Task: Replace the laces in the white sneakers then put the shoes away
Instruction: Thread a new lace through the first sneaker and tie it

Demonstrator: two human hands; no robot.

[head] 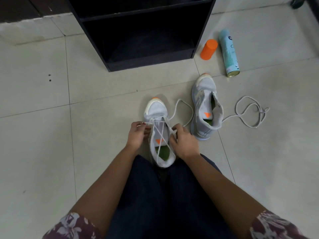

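- The pale tiled floor (pixel 43 135) carries everything we see; the person sits on it, legs in dark trousers, patterned maroon sleeves at the bottom edge.
- A black shelf unit (pixel 146 65) stands at the top centre, its open compartments dark.
- The near sneaker (pixel 156 111), white with an orange toe tip, stands upright between the knees, toe pointing towards the shelf unit. Its tongue bears an orange triangle mark; we read no brand name. A green insole shows inside.
- The far sneaker (pixel 205 107) stands to the right, apart from the near one, unlaced, with the same orange triangle and green insole.
- The right hand (pixel 184 142) has its fingers curled on the right edge of the near sneaker's opening, gripping it; whether it also pinches the lace we cannot tell.
- The left hand (pixel 138 133) pinches an end of the threaded lace (pixel 160 135) at the sneaker's left side.
- That lace crosses over the tongue and loops out on the floor towards the far sneaker.
- A pale blue spray can (pixel 228 54) lies on its side right of the shelf unit; it has a dark round logo, its writing too small to read.
- A loose lace (pixel 231 116), white, curls on the floor right of the far sneaker.
- An orange cap (pixel 208 49) lies just beside the can.
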